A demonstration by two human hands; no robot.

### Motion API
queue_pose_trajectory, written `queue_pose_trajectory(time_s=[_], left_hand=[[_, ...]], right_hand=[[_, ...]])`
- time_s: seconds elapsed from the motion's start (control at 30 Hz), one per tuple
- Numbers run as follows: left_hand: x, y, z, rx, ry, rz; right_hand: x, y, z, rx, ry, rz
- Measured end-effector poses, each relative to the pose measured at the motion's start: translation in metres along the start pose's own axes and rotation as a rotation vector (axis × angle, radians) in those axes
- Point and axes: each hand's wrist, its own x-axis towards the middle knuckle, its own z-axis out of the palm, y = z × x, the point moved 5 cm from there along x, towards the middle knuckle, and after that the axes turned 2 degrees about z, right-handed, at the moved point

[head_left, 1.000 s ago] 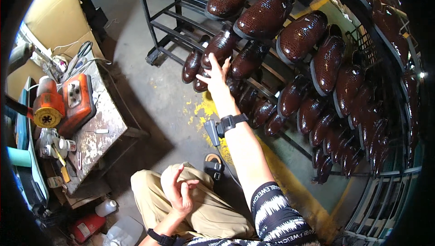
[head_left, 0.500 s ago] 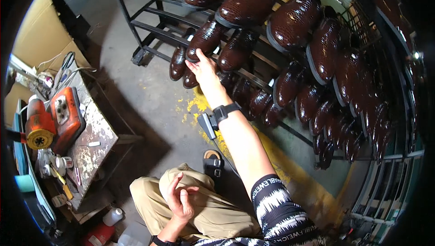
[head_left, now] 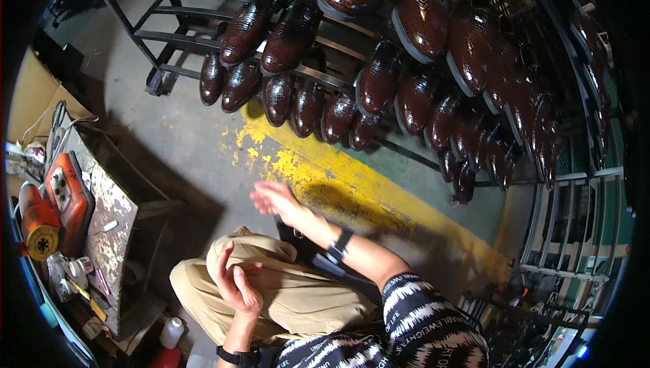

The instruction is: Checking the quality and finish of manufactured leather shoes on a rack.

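My right hand (head_left: 277,201) is held over the floor, a little above my knees, fingers stretched out and holding nothing. Below it to the left, above my tan trousers (head_left: 308,293), hovers my left hand (head_left: 235,281) with fingers apart and empty. Beyond both hands, glossy dark-brown shoes with a scale-like texture line a black metal rack (head_left: 183,41) in tiers. Among the shoes nearest my right hand is a lower-tier shoe (head_left: 277,99), apart from the fingers. A middle-tier shoe (head_left: 247,33) sits higher up.
At the left, a worn workbench (head_left: 112,209) bears an orange power tool (head_left: 40,222), an orange case-like thing (head_left: 71,195), a white jar (head_left: 81,266) and cables. A white bottle (head_left: 172,332) stands below it. Yellow paint (head_left: 305,171) crosses the floor. Metal bars (head_left: 565,232) rise at the right.
My right hand has let go of a middle-tier shoe and drawn back toward my knees. The view has shifted, so the rack sits higher and further left. My left hand stays raised and empty.
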Motion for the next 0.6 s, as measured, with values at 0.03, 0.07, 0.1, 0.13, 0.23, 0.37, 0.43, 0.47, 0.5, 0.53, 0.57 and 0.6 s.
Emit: queue_pose_trajectory(time_s=[0.03, 0.07, 0.1, 0.13, 0.23, 0.37, 0.43, 0.47, 0.5, 0.53, 0.57, 0.6], left_hand=[[0.001, 0.000, 0.001, -0.010, 0.011, 0.005], [0.000, 0.001, 0.002, -0.020, 0.024, 0.009], [-0.001, 0.002, 0.002, -0.034, 0.035, -0.008], [-0.002, 0.001, 0.002, -0.037, 0.030, -0.006], [-0.004, 0.001, 0.003, -0.006, -0.006, 0.009], [-0.002, 0.006, -0.004, 0.267, 0.050, 0.184], [0.007, 0.016, 0.001, 0.241, 0.044, 0.098], [0.005, 0.019, 0.002, -0.044, 0.055, -0.196], [0.008, 0.030, 0.004, -0.215, 0.024, -0.280], [0.009, 0.043, -0.002, -0.152, -0.016, -0.307], [0.010, 0.056, -0.009, -0.089, -0.055, -0.337], [0.015, 0.082, -0.008, -0.052, -0.094, -0.224]], right_hand=[[-0.021, 0.013, -0.005, -0.024, 0.006, 0.056], [-0.040, 0.023, -0.007, -0.066, 0.004, 0.060], [-0.057, 0.030, -0.007, -0.107, 0.002, 0.064], [-0.072, 0.028, -0.003, -0.181, -0.050, -0.008], [-0.112, 0.009, 0.019, -0.412, -0.111, -0.276], [-0.163, -0.024, 0.081, -0.783, -0.210, -0.570], [-0.177, -0.014, 0.093, -0.928, -0.111, -0.788], [-0.172, 0.009, 0.092, -0.601, -0.158, -0.665], [-0.169, 0.022, 0.088, -0.828, -0.056, -0.688], [-0.178, 0.019, 0.094, -1.048, 0.033, -0.748], [-0.186, 0.016, 0.100, -1.266, 0.124, -0.808], [-0.193, 0.014, 0.104, -1.296, 0.170, -0.906]])
